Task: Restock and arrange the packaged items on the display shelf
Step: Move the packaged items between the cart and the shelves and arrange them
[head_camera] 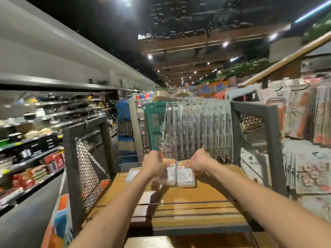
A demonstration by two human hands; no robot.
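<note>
A: Where are the hands?

B: Both arms reach out over the wooden shelf (197, 199); the left hand (155, 162) and the right hand (198, 161) are near the back of it, side by side but apart.

A: What is the left hand doing?

B: Its fingers are curled around a clear packet (170, 171); the packet is blurry, so I can't tell how tight the hold is; the packet sits at the back of the shelf.

A: And the right hand?

B: It is curled too, with the thumb sticking up; its fingers touch the top end of a second packet (185, 177); that one lies flat on the wood, just beside the first; the two packets touch along their long sides.

A: Is there more on the shelf?

B: Yes; another flat packet (132, 174) lies to the left of the left wrist; some boxes (143, 208) are stacked under the left arm, but they are too blurry to read.

A: What is behind the hands?

B: A row of long clear bags (198, 126) hangs just behind them; a green crate (155, 122) stands to the left of the bags.

A: And at the sides?

B: Dark frames with wire mesh stand on both sides; the left mesh panel (89, 169) is close to the left arm; the right mesh panel (254, 129) is further back; shelves of pots (53, 108) run along the far left.
</note>
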